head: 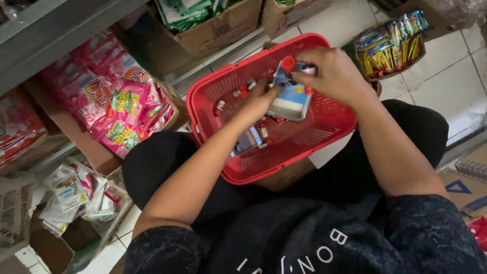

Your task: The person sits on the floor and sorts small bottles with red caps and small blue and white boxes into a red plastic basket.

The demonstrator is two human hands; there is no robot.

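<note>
1. Both my hands are over the red plastic mesh basket [324,127] on my lap, holding one blue-and-white pouch with a red screw cap [291,94] above its middle.
2. My right hand [332,76] has its fingers curled around the pouch's top by the cap; my left hand [261,99] pinches its lower edge.
3. Small red-capped bottles [243,91] already lie loose on the basket floor, and there's plenty of room left.
4. The pouch looks glossy, flat and soft; the basket is rigid lattice.
</note>
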